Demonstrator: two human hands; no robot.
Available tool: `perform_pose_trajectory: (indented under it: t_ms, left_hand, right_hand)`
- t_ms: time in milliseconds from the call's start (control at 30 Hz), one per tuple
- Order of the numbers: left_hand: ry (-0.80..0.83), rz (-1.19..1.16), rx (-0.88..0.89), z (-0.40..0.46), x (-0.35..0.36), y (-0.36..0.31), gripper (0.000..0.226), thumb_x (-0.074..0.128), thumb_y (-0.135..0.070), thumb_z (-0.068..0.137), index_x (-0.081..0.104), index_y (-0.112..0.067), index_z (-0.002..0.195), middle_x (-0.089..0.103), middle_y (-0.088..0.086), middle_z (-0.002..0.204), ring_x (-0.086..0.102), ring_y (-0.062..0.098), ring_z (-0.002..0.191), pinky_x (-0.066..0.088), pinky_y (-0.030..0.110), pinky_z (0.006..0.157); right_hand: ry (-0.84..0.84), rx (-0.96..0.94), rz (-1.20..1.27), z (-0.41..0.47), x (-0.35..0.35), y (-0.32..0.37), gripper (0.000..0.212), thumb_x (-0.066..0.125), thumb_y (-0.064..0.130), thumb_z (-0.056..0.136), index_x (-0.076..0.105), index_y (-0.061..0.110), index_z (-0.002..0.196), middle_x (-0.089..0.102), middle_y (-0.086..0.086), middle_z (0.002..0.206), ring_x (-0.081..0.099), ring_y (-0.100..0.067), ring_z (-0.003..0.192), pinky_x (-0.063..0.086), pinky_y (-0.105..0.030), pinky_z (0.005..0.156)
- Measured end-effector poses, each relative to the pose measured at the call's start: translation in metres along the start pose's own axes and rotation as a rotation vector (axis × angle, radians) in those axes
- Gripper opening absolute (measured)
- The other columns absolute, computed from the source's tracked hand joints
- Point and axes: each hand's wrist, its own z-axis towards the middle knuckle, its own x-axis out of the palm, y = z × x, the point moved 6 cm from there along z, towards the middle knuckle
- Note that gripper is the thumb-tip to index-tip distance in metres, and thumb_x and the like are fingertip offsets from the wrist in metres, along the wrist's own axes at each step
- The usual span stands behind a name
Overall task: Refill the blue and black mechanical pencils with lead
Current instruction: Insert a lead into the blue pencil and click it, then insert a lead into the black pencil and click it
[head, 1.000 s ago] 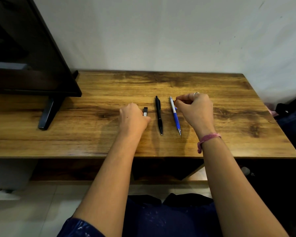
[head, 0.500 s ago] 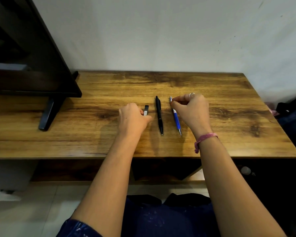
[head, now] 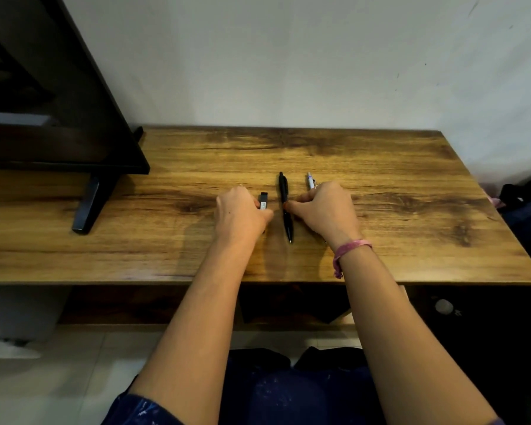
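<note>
The black mechanical pencil (head: pixel 288 223) lies on the wooden desk (head: pixel 396 167), tip pointing toward me. My right hand (head: pixel 327 210) reaches across with its fingertips pinched on the middle of the black barrel. That hand covers most of the blue pencil (head: pixel 310 181); only its pale far end shows beyond my knuckles. My left hand (head: pixel 239 216) rests on the desk just left of the black pencil, thumb and fingers closed around a small black lead case (head: pixel 263 200) whose far end sticks out.
A black screen (head: pixel 43 118) on a dark foot (head: pixel 88 204) fills the desk's left end. A white wall runs behind the desk. Dark bags (head: pixel 528 207) sit off the right edge. My knees are below the front edge.
My right hand has slid left from the blue pencil's far end to the black pencil, now covering the blue one. My left hand has stayed on the lead case.
</note>
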Motion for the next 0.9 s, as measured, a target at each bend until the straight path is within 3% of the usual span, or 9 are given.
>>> perform_pose_trajectory:
  t_ms: [67,133,200,400,600,733,800,833,900]
  left_hand:
    - [0.006,0.010,-0.002,0.000,0.000,-0.001,0.022,0.074,-0.027,0.078,0.071,-0.013,0.094,0.066,0.000,0.087,0.055,0.009,0.071,0.040,0.020,0.056]
    - [0.005,0.016,-0.003,-0.002,-0.001,-0.002,0.020,0.074,-0.028,0.079,0.071,-0.014,0.093,0.060,-0.005,0.076,0.049,0.002,0.062,0.033,0.015,0.049]
    - [0.003,0.015,-0.008,-0.003,-0.001,-0.002,0.019,0.073,-0.028,0.080,0.071,-0.014,0.093,0.055,-0.007,0.072,0.041,-0.002,0.058,0.025,0.014,0.044]
    - [0.037,-0.010,0.004,-0.005,-0.001,-0.003,0.019,0.072,-0.028,0.082,0.071,-0.012,0.093,0.061,-0.002,0.079,0.045,-0.001,0.061,0.027,0.015,0.045]
    - [0.038,0.000,0.045,-0.005,-0.005,-0.006,0.020,0.070,-0.030,0.083,0.073,-0.010,0.088,0.068,0.003,0.083,0.056,0.009,0.071,0.032,0.017,0.048]
    - [-0.020,-0.089,0.111,-0.006,-0.012,-0.008,0.019,0.068,-0.034,0.084,0.073,-0.017,0.079,0.055,-0.013,0.062,0.046,-0.004,0.056,0.029,0.008,0.045]
    - [-0.024,-0.194,0.123,-0.007,-0.014,-0.011,0.023,0.066,-0.040,0.084,0.072,-0.021,0.072,0.058,-0.015,0.059,0.052,-0.004,0.057,0.036,0.004,0.043]
    - [-0.001,-0.264,0.105,-0.006,-0.012,-0.012,0.025,0.065,-0.043,0.085,0.070,-0.023,0.070,0.063,-0.012,0.062,0.059,0.000,0.061,0.044,0.006,0.050]
    - [0.055,-0.396,0.038,-0.004,-0.004,-0.011,0.028,0.065,-0.046,0.084,0.065,-0.025,0.065,0.069,-0.005,0.068,0.068,0.011,0.071,0.058,0.028,0.071]
  right_hand:
    - [-0.002,0.002,-0.001,0.000,0.001,0.002,0.017,0.074,0.032,0.081,0.073,0.015,0.081,0.062,0.005,0.066,0.059,-0.007,0.064,0.046,-0.022,0.056]
    - [-0.002,0.003,-0.020,-0.001,0.002,0.003,0.016,0.073,0.031,0.081,0.073,0.015,0.082,0.062,0.005,0.066,0.057,-0.005,0.062,0.042,-0.019,0.051]
    - [-0.007,0.011,-0.049,-0.002,0.002,0.005,0.018,0.072,0.031,0.081,0.073,0.013,0.082,0.063,0.002,0.068,0.058,-0.008,0.063,0.042,-0.021,0.051]
    - [-0.029,0.000,-0.081,-0.007,0.002,0.009,0.025,0.073,0.037,0.080,0.071,0.012,0.081,0.065,-0.003,0.075,0.061,-0.017,0.069,0.038,-0.021,0.048]
    - [-0.027,-0.012,-0.074,-0.009,0.001,0.009,0.023,0.073,0.034,0.079,0.072,0.011,0.081,0.069,-0.005,0.079,0.063,-0.019,0.074,0.043,-0.024,0.060]
    - [0.006,0.006,0.066,-0.008,-0.004,0.008,0.027,0.074,0.038,0.075,0.072,0.011,0.071,0.064,0.001,0.061,0.057,-0.009,0.055,0.039,-0.019,0.047]
    - [0.014,0.033,0.189,-0.007,-0.009,0.006,0.027,0.076,0.037,0.072,0.072,0.011,0.065,0.059,0.005,0.050,0.049,-0.005,0.042,0.036,-0.018,0.040]
    - [0.026,0.043,0.222,-0.006,-0.010,0.005,0.026,0.076,0.035,0.072,0.072,0.012,0.063,0.057,0.006,0.046,0.046,-0.003,0.038,0.036,-0.019,0.040]
    - [0.056,0.052,0.227,-0.006,-0.011,0.003,0.023,0.076,0.032,0.071,0.073,0.011,0.061,0.059,0.005,0.047,0.047,-0.004,0.038,0.040,-0.021,0.041]
